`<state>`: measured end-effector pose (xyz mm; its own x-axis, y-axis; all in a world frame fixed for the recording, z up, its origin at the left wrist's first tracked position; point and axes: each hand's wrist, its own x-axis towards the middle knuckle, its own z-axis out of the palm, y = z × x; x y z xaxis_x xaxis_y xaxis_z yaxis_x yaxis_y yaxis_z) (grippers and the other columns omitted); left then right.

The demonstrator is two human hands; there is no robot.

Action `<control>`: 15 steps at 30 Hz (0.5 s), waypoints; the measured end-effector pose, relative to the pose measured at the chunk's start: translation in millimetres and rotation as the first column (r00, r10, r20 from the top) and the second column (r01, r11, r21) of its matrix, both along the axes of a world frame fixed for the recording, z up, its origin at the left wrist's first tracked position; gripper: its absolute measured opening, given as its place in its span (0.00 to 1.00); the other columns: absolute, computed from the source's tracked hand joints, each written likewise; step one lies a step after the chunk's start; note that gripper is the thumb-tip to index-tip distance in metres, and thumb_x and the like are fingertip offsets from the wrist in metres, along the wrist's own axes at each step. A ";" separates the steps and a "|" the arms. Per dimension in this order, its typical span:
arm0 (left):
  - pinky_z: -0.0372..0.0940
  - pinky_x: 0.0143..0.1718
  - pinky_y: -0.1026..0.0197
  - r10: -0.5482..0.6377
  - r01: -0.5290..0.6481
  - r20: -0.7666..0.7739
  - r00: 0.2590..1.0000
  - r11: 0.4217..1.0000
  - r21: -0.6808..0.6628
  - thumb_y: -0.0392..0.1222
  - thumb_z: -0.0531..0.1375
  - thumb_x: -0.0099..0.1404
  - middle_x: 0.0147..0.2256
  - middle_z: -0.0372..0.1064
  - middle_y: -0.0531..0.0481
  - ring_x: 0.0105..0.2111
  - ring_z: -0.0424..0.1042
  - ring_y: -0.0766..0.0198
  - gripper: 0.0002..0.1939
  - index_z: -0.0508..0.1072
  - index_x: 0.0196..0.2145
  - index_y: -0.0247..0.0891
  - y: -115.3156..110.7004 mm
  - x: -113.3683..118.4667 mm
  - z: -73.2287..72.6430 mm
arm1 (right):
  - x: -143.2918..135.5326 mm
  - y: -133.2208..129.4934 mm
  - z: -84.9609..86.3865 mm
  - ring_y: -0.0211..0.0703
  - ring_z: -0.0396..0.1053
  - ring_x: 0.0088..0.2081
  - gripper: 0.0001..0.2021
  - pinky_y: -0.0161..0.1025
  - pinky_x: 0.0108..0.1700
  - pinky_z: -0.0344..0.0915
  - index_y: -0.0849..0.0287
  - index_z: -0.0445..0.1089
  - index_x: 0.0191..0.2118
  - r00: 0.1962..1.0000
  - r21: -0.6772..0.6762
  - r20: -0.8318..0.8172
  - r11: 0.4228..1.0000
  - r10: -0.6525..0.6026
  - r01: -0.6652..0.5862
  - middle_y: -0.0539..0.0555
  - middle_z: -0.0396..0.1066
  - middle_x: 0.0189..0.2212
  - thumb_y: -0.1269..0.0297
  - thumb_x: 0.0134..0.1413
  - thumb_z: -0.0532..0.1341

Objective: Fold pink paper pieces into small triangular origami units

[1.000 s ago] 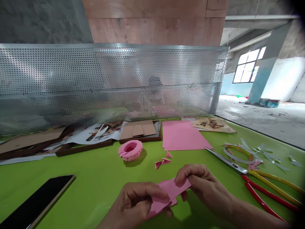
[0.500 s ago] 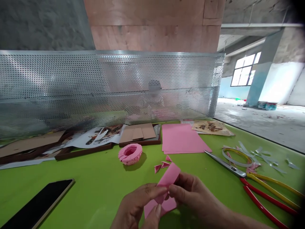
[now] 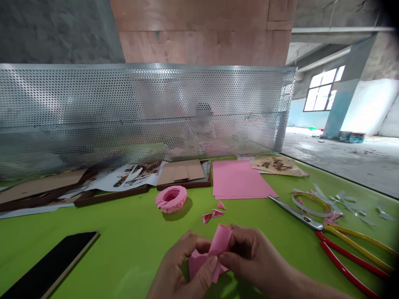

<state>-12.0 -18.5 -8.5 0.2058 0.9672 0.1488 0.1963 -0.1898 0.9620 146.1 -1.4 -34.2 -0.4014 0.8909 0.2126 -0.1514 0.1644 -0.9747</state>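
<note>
Both hands grip a small strip of pink paper [image 3: 222, 239] low in the middle of the view. My left hand [image 3: 187, 265] pinches its lower part between thumb and fingers. On the right side of the strip, the thumb and fingers of my right hand [image 3: 252, 253] are closed. Another piece of pink paper [image 3: 195, 263] shows beneath the fingers; whether it is held or lies on the table I cannot tell. Just beyond the hands lie small folded pink paper triangles [image 3: 217, 213]. Farther left sits a ring of folded pink paper [image 3: 171, 199].
On the green table [image 3: 124, 232], a phone [image 3: 52, 263] lies at left. Large scissors [image 3: 311, 224] and a roll of tape [image 3: 311, 203] lie right, near tape scraps. Pink sheets [image 3: 238, 180], brown frames [image 3: 112, 196] and cardboard [image 3: 181, 171] line the back, before a perforated metal panel [image 3: 149, 112].
The upper pink strip now looks narrower and more upright. My left fingers have shifted away from its face, and the thumb now presses its lower part.
</note>
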 end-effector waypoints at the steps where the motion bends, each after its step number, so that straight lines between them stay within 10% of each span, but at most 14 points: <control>1: 0.60 0.23 0.66 -0.029 0.029 -0.015 0.999 1.000 -0.011 0.42 0.62 0.53 0.25 0.67 0.50 0.25 0.65 0.62 0.05 0.74 0.25 0.38 0.5 -0.9 -2.0 | -0.1 -0.8 -0.6 0.37 0.60 0.25 0.10 0.34 0.28 0.57 0.64 0.70 0.26 0.998 0.030 0.056 0.999 -0.018 0.016 0.50 0.64 0.22 0.61 0.44 0.65; 6: 0.56 0.23 0.67 -0.092 0.088 -0.060 0.994 0.994 -0.072 0.46 0.62 0.52 0.19 0.61 0.55 0.22 0.61 0.65 0.10 0.70 0.22 0.36 2.6 -3.7 -11.2 | 0.6 -2.6 0.0 0.36 0.56 0.24 0.10 0.32 0.25 0.54 0.64 0.68 0.22 0.960 0.139 0.257 0.987 -0.111 0.077 0.48 0.59 0.20 0.62 0.44 0.64; 15: 0.55 0.24 0.66 -0.069 0.084 0.070 0.995 0.971 -0.226 0.48 0.61 0.53 0.20 0.62 0.54 0.22 0.59 0.67 0.14 0.71 0.20 0.34 0.9 -3.7 -2.2 | -3.9 -6.2 9.1 0.33 0.51 0.22 0.12 0.32 0.25 0.52 0.64 0.64 0.23 0.992 -0.033 0.124 0.999 0.025 -0.021 0.47 0.56 0.19 0.60 0.42 0.64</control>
<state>-15.7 -17.6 -10.7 0.2778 0.9588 -0.0592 0.1294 0.0237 0.9913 142.2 -7.5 -25.2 -0.4432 0.8867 0.1314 -0.0319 0.1309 -0.9909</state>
